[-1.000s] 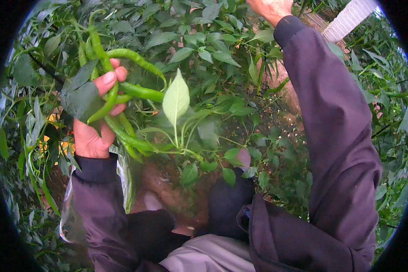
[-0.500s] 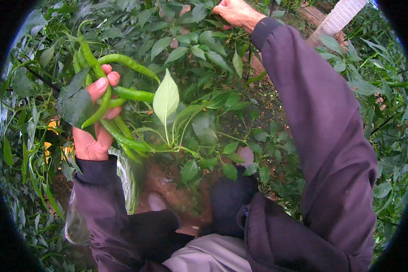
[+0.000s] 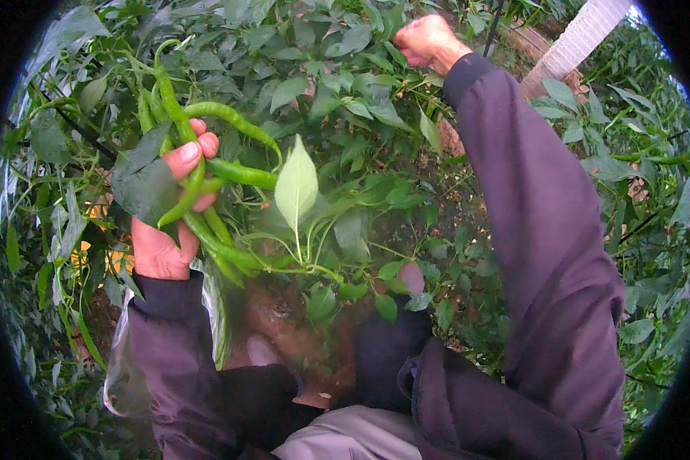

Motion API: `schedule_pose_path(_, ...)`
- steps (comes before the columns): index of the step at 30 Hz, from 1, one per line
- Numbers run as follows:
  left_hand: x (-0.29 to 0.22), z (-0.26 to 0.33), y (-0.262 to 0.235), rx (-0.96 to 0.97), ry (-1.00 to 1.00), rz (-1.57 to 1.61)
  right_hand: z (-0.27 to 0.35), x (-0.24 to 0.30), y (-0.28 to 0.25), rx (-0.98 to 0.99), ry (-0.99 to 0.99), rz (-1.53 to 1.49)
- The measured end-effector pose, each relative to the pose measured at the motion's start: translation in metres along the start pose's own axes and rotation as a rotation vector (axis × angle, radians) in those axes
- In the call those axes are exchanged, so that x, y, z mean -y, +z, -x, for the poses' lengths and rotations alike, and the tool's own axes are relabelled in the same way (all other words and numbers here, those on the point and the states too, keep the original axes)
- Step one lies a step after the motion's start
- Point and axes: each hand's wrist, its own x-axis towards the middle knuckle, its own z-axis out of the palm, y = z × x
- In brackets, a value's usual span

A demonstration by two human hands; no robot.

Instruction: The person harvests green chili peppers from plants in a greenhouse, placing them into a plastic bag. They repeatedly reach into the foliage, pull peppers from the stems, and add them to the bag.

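Several long green chili peppers (image 3: 244,175) are bunched in my left hand (image 3: 161,251), with the thumb and fingers closed round them. A dark leaf (image 3: 144,188) overlaps part of that hand. Just right of the bunch, a pale leaf (image 3: 296,190) stands up from a stem. Farther off, at the top, my right hand (image 3: 431,42) is curled closed and slightly blurred beside the pepper plant's foliage (image 3: 353,77). Its fingertips are turned away, so anything inside it is hidden.
Beneath my left forearm hangs a clear plastic bag (image 3: 123,383), with green peppers showing through. A whitish wrapped post (image 3: 579,42) leans at the upper right. Dense pepper plants (image 3: 644,222) line both sides, and brown soil (image 3: 284,314) shows between my legs.
My right hand has moved right and slightly nearer, away from the leaves it was reaching into. The left hand and its peppers have shifted a little right and down in the picture.
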Motion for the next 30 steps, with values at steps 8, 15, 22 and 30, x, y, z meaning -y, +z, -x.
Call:
schedule_pose_path(8,-0.001,0.001,-0.001,-0.014,0.0,-0.051,-0.057,-0.042,0.023,0.477,-0.522,0.97)
schedule_pose_path(15,0.001,-0.001,-0.01,0.012,0.003,-0.029,-0.006,-0.021,0.027,0.295,-0.163,0.423)
schedule_pose_path(22,0.005,0.0,-0.018,0.037,0.008,0.095,0.057,0.045,-0.006,-0.323,-0.584,0.586)
schedule_pose_path(30,0.014,-0.003,-0.039,0.098,0.014,0.207,0.212,0.002,0.0,-0.505,-0.762,-0.158)
